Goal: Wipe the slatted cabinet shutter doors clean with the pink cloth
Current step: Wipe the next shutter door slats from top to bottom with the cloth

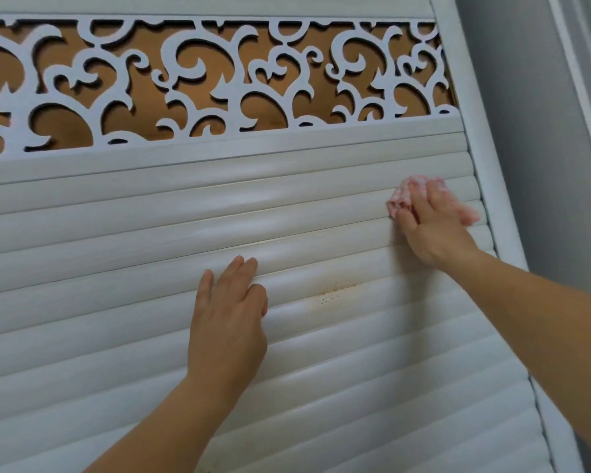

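A white slatted shutter door (116,254) fills nearly the whole view. Its slats run long from side to side and rise a little toward 2 o'clock. Above it, from 10 to 1 o'clock, there is a white scroll fretwork panel (198,80) over a brown backing. A white frame post (485,165) borders the door at 3 o'clock, beside a grey wall (533,114). The left hand (227,312) lies on the slats near the centre, fingers mostly straight and pointing to 12 o'clock, holding nothing. The right hand (435,223), at 2 o'clock, presses the crumpled pink cloth (405,194) against the slats with extended fingers, close to the post. Between the hands is a small brownish speckled stain (335,291).
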Tool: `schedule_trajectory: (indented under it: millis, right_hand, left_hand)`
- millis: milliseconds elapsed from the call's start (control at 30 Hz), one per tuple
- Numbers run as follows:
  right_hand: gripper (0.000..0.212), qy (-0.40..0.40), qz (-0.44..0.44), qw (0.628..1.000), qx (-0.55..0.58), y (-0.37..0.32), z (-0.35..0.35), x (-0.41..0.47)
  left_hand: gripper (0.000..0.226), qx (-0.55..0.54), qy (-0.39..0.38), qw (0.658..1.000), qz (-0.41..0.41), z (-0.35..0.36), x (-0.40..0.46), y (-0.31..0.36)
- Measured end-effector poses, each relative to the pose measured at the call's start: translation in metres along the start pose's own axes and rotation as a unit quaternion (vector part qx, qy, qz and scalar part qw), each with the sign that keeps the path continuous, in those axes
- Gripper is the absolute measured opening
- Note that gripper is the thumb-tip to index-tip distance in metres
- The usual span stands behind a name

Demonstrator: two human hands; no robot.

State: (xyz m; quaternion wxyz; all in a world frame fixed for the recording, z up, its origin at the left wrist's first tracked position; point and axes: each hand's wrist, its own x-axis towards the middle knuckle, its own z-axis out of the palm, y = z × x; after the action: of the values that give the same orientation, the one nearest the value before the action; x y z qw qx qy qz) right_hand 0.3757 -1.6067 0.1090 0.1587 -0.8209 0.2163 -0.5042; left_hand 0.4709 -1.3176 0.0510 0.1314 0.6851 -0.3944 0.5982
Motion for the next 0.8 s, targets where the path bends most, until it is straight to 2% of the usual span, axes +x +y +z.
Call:
schedule_trajectory:
  millis: [100,233,367,500,633,700,800]
  right_hand:
    - [0.058,0.010,0.068,0.997,0.040,0.011,0.001,0.006]
    - [0.058,0.064,0.073,0.994,0.048,-0.018,0.029,-0.025]
    - [0.056,0.098,-0.011,0.995,-0.004,-0.066,0.066,-0.069]
    - [0.055,0.133,-0.167,0.977,0.001,-0.109,0.087,-0.092]
    - [0.052,0.111,-0.269,0.956,-0.038,-0.077,0.080,-0.081]
    - [0.055,0.096,-0.258,0.960,-0.051,-0.049,0.070,-0.068]
    - [0.065,0.083,-0.149,0.984,-0.050,-0.007,0.050,-0.047]
  left_hand:
    - [0.024,0.005,0.004,1.000,-0.011,0.002,-0.001,0.002]
    - [0.021,0.011,0.000,1.000,-0.012,0.004,-0.004,0.002]
    - [0.021,0.021,-0.012,1.000,0.007,0.003,-0.006,-0.004]
    - [0.020,0.023,-0.022,0.999,0.017,0.002,-0.010,-0.006]
    - [0.025,0.020,-0.019,1.000,-0.009,0.006,-0.012,0.002]
    - [0.034,0.013,-0.014,0.999,-0.033,0.009,-0.012,0.007]
    - [0.030,0.010,-0.008,0.999,-0.044,0.012,-0.014,0.012]
